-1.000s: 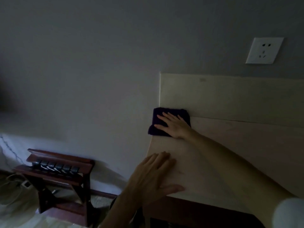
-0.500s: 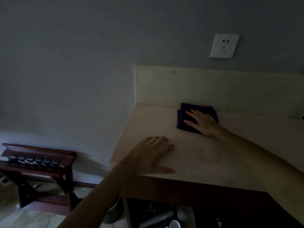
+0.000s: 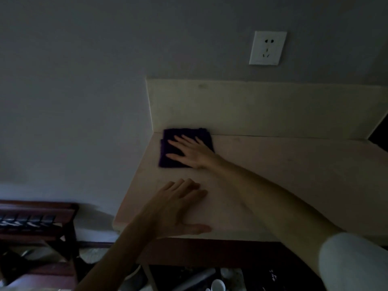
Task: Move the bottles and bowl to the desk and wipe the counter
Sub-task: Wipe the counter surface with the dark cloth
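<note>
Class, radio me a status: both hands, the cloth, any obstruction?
Right hand flat on purple cloth, back-left corner of counter. Left hand open, braced on counter. Nothing in the way.

Person's upper limbs, head view. Right hand (image 3: 194,151) and left hand (image 3: 178,208) are bare — no gloves, rings or watch visible in the dim light. Right forearm is uncovered up to a pale, whitish sleeve (image 3: 354,263) at 4 o'clock — its edge smooth and rounded. Left forearm, entering at 6 o'clock, shows no sleeve.
</note>
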